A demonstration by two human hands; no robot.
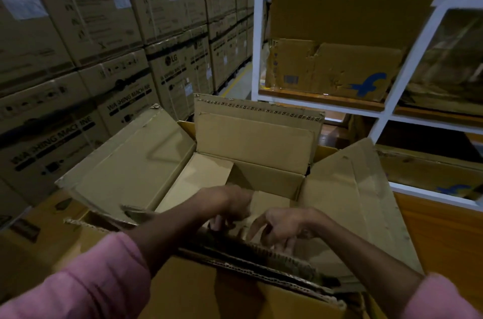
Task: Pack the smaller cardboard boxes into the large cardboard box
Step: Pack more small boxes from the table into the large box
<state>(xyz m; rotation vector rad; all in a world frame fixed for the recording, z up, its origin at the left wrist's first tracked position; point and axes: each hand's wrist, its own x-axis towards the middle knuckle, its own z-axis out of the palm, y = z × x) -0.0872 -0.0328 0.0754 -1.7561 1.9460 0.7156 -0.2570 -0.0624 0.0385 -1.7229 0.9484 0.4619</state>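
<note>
A large open cardboard box [261, 135] stands in front of me with its four flaps [136, 161] spread outward. Inside it lie smaller brown cardboard boxes [193, 180], packed flat against the bottom and far wall. My left hand [230, 203] and my right hand [282, 224] both reach down over the near flap into the box. Their fingers are bent downward onto the cardboard just inside the near edge; the picture is blurred there, so whether they grip anything is unclear. Pink sleeves cover both forearms.
Tall stacks of washing-machine cartons [91, 57] form a wall on the left. A white metal rack [392, 99] on the right holds a worn box with a blue logo [332, 70] and flattened cardboard. A narrow aisle [235, 80] runs between them.
</note>
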